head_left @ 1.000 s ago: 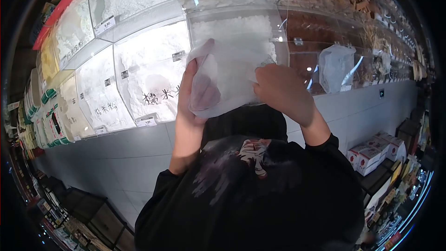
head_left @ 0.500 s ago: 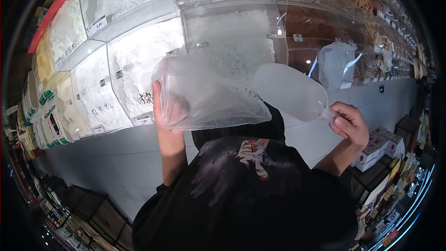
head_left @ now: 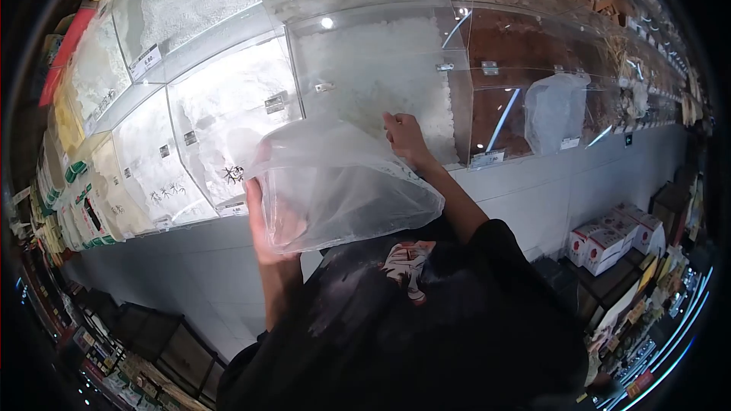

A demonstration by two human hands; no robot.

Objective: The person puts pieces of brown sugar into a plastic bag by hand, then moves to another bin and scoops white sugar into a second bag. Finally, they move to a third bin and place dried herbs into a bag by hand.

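Observation:
My left hand [head_left: 263, 217] grips a clear plastic bag [head_left: 350, 198] at its left side, fingers showing through the film. The bag hangs puffed out in front of my chest. My right hand [head_left: 407, 141] is closed, just beyond the bag's upper right edge, at the front of a clear bin [head_left: 415, 46] of white, grainy contents. The translucent scoop that was in this hand is hard to make out against the pale bin; its blade cannot be told apart there.
To the left are clear-lidded bins of white powder [head_left: 228, 84] with handwritten labels. Reddish-brown contents fill a bin [head_left: 510, 38] on the right, where another plastic bag [head_left: 554, 114] hangs. White boxes [head_left: 609, 240] sit on a stand at the lower right.
My right hand has swung from the far right, where it held the scoop out, up and left to the white bin. The bag has come down slightly, still in my left hand.

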